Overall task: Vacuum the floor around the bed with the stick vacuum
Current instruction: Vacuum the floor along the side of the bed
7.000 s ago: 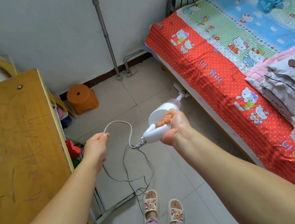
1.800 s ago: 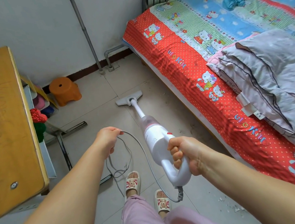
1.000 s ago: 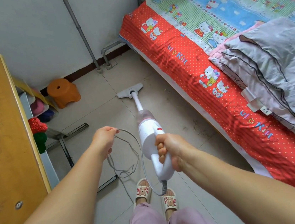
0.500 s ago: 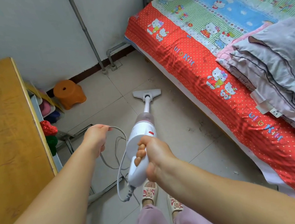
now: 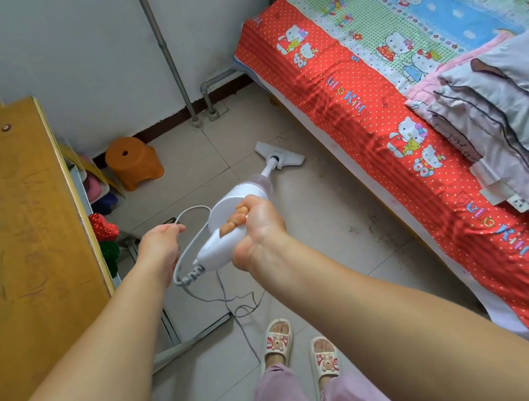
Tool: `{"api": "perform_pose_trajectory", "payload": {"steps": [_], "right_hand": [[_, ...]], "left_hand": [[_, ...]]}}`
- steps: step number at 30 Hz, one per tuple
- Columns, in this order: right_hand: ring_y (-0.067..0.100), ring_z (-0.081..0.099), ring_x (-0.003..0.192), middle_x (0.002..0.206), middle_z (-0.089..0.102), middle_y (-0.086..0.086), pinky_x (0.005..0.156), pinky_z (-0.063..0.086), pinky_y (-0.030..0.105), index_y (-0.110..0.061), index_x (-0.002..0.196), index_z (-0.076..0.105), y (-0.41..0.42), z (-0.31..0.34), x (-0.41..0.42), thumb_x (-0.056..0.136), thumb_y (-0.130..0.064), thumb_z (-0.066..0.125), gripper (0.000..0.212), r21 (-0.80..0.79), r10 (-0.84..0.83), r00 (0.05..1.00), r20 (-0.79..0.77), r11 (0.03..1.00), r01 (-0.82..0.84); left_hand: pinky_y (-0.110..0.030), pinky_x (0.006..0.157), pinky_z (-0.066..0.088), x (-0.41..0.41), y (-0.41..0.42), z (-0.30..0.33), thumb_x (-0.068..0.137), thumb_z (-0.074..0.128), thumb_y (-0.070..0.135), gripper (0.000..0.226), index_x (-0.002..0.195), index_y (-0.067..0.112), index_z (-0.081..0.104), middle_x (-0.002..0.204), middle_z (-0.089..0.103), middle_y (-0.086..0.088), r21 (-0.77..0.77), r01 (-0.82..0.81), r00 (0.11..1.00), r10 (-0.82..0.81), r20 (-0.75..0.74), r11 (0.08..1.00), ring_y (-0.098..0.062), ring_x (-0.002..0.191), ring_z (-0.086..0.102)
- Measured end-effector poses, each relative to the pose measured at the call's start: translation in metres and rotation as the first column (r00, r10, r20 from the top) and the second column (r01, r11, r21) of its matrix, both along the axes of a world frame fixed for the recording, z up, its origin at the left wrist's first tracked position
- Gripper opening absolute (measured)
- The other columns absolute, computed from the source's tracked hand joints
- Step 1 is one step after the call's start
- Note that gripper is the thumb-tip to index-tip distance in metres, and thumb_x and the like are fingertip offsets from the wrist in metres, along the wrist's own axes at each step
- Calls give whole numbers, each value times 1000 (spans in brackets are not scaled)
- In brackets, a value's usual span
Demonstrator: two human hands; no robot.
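My right hand (image 5: 258, 226) grips the handle of the white stick vacuum (image 5: 227, 238), whose body points away from me. Its flat floor head (image 5: 279, 154) lies on the grey tiles (image 5: 331, 212) beside the bed (image 5: 376, 93), which has a red cartoon-print sheet. My left hand (image 5: 159, 243) holds the grey power cord (image 5: 191, 239) up off the floor to the left of the vacuum. The cord loops down to the tiles near my feet. Dust specks lie on the tiles along the bed's edge.
A wooden desk (image 5: 17, 230) stands close on the left, with metal legs and coloured items under it. An orange stool (image 5: 133, 163) sits by the wall near a vertical pipe (image 5: 169, 62). Folded grey bedding (image 5: 513, 123) lies on the bed. My sandalled feet (image 5: 299, 346) stand on the tiles.
The vacuum has been pushed forward and to the right, its head now closer to the bed. My right hand has stretched out farther from my body. My left hand keeps holding the cord.
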State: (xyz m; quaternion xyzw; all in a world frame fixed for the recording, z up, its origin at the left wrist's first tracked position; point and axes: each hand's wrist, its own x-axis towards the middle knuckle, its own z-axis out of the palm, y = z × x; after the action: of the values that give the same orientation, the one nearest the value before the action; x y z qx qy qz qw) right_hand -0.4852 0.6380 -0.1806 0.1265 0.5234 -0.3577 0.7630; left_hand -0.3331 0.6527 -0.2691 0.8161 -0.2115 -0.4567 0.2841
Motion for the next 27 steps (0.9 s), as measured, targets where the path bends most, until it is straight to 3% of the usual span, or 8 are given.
{"api": "perform_pose_trajectory", "payload": {"steps": [2,3,5,7,15,22,27], "right_hand": [[11,23,19,27,27,-6,32,25,8,-16,55,33,-10,0,7,86,-6,46,35,-5,-15,1000,8,1000,15],[11,23,19,27,26,-6,32,25,8,-16,54,32,-14,0,10,86,-7,46,35,-8,-23,1000,13,1000,23],[12,23,20,27,26,-6,32,26,8,-16,53,31,-22,0,17,85,-8,46,37,-13,-42,999,24,999,43],[13,23,21,28,26,-5,33,26,8,-16,52,30,-30,1,21,84,-6,45,37,-22,-69,997,30,997,70],[13,24,23,28,26,-5,36,28,10,-16,51,25,-57,3,35,84,-5,43,39,-47,-153,987,59,987,155],[11,24,22,28,27,-6,36,27,9,-16,51,26,-80,0,42,82,-5,42,37,-56,-250,962,107,965,257],[11,24,21,28,27,-7,38,27,12,-17,52,26,-95,-1,42,82,-6,40,35,-72,-289,950,117,952,298]], "left_hand": [[-34,64,48,4,-2,0,97,39,16,25,104,16,63,84,57,-13,2,-10,1000,10,-3,1000,-29,68,52],[-33,61,51,5,-3,0,97,40,15,24,103,15,63,82,57,-13,6,-31,999,31,-34,999,-27,63,51],[-18,35,34,7,-5,0,96,38,12,24,90,12,61,60,44,-7,-2,-81,991,80,-110,997,-14,39,33],[-10,31,18,7,-6,0,96,34,9,28,77,14,54,49,31,-1,-30,-110,981,104,-166,993,-7,32,20],[-12,32,17,11,-11,-7,100,32,18,24,107,14,55,56,23,1,27,-41,989,45,-143,999,-12,47,17],[-12,33,17,10,-18,-12,101,29,15,26,107,13,54,56,23,0,34,4,990,1,-140,999,-12,46,16],[-21,41,18,9,-24,-13,101,29,17,26,107,14,54,56,25,0,76,30,991,-20,-136,997,-13,48,17]]}}
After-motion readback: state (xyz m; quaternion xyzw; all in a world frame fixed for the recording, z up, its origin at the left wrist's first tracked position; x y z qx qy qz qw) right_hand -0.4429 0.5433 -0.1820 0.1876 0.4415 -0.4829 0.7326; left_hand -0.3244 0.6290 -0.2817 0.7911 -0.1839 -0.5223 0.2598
